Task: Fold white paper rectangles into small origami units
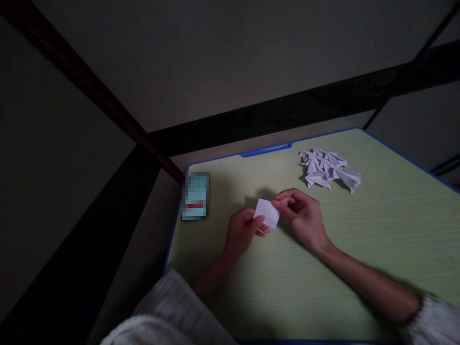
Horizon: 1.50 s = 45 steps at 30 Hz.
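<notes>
A small white square of paper (266, 211) is held between both hands above the green tabletop. My left hand (245, 227) pinches its lower left side, the thumb on top and the other fingers partly hidden beneath. At the upper right corner, my right hand (302, 214) grips the paper between thumb and fingertips. Whether the square has several folded layers I cannot tell. Beyond my right hand lies a pile of folded white paper pieces (325, 167), pointed and pleated.
A phone-like device (196, 196) with a blurred screen lies at the table's left edge. The pale green table (395, 215) has a blue rim and a blue trough (266, 150) at its far side. A wall (251, 62) stands right behind it.
</notes>
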{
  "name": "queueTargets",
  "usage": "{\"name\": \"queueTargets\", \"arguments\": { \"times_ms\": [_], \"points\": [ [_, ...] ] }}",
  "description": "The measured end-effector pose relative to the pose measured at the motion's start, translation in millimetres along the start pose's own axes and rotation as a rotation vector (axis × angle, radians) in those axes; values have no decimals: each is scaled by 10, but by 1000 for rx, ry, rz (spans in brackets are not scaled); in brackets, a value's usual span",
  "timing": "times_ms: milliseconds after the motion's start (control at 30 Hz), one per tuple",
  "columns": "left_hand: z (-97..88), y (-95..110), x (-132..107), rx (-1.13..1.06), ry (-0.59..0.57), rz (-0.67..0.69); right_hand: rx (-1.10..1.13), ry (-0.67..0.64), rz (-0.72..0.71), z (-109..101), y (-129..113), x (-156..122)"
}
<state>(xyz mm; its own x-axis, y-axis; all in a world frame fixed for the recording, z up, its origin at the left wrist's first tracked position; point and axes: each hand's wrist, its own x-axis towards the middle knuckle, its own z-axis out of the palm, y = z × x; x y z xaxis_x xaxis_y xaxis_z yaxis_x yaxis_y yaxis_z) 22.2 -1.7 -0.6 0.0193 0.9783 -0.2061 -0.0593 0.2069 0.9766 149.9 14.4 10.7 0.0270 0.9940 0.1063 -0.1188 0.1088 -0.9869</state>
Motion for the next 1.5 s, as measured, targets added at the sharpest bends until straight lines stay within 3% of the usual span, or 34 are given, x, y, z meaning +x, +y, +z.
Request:
{"name": "queueTargets", "arguments": {
  "times_ms": [167,300,467,633,833,933,1067,1133,1300,1400,1500],
  "points": [
    [-18,20,-10,4,-42,-23,45,-127,145,-9,10,17],
    [-24,31,-6,-6,-83,-29,113,-150,223,-25,58,17],
    [-22,15,5,54,-47,46,212,-183,321,-12,85,12],
    [-13,10,4,110,-130,40,186,-204,375,-5,51,13],
    [-50,27,5,138,-114,36,18,-281,274,-80,32,44],
    [-75,17,21,174,-114,48,-258,-354,90,-88,23,10],
    [-68,5,18,290,-23,179,-516,-426,-126,-42,6,-68],
    [-53,5,1,326,13,213,-484,-443,-110,-20,-4,-81],
    [-52,34,-12,260,96,199,-162,-533,101,-52,-33,-34],
    [-86,63,17,157,75,115,-20,-588,103,-97,-52,-1],
    [-113,75,43,119,67,113,30,-594,56,-119,-55,14]
  ]
}}
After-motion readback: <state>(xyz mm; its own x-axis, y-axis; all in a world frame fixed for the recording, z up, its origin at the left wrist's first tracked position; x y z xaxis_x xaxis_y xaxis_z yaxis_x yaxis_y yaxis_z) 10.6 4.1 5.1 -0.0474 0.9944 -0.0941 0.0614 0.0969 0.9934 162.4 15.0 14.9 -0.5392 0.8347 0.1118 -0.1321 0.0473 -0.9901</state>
